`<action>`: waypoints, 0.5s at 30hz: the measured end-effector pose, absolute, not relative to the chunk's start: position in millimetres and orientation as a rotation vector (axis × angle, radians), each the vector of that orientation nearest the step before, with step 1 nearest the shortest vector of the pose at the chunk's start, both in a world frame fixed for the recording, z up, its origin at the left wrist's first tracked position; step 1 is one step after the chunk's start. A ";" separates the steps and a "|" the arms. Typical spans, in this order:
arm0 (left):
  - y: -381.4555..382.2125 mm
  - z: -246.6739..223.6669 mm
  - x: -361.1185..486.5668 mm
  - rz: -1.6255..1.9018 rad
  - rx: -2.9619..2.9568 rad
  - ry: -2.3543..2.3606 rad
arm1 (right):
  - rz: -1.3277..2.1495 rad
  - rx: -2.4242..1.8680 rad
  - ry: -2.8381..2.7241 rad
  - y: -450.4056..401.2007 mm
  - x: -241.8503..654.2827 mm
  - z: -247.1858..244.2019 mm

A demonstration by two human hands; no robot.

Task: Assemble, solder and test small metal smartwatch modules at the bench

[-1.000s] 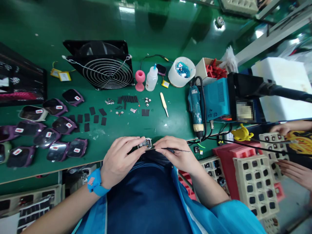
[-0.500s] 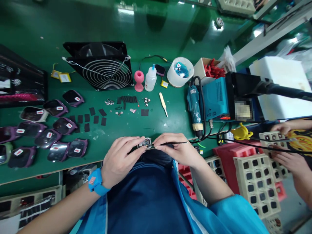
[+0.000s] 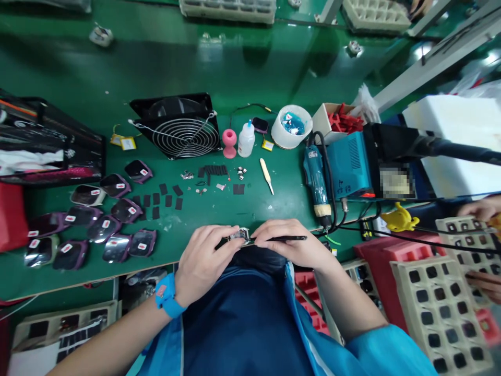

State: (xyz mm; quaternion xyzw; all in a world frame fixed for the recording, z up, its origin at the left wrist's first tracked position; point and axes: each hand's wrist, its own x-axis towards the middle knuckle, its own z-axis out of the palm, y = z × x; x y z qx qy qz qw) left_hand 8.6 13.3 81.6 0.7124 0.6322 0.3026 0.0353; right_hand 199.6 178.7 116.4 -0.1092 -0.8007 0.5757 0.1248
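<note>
**Small module held at table edge, both hands engaged**

The left hand [image 3: 203, 261] has its fingers closed on a small metallic module [image 3: 239, 236], held just above the near edge of the green table [image 3: 274, 209], close to the person's body. The right hand [image 3: 291, 243] meets it from the other side; its grip is closed around thin black tweezers [image 3: 282, 238], which lie roughly level with the tips touching the module. A blue wrist strap [image 3: 166, 295] sits on the left wrist.

Left of the hands, a cluster of purple watch cases [image 3: 97, 224] lies face up, each bearing a small red-and-white sticker; the writing is too small to read. Black foam pads [image 3: 164, 199] and tiny metal parts [image 3: 188, 175] lie beyond the hands. Further back stand a black fan [image 3: 180, 130], a pink silicone stand [image 3: 229, 142], a white squeeze bottle [image 3: 246, 140] and a white tub [image 3: 291, 127]. A teal electric screwdriver [image 3: 316, 180] lies beside a teal power unit [image 3: 348, 164], whose handwritten marks cannot be read. The label on the adjoining black box [image 3: 395, 183] is blurred.

At the far right, another person's hand [image 3: 479, 209] rests on a beige foam tray [image 3: 465, 235].
</note>
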 end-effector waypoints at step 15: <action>10.8 97.7 12.6 0.947 2.157 1.984 | 1.610 -0.458 -2.201 159.7 191.9 112.3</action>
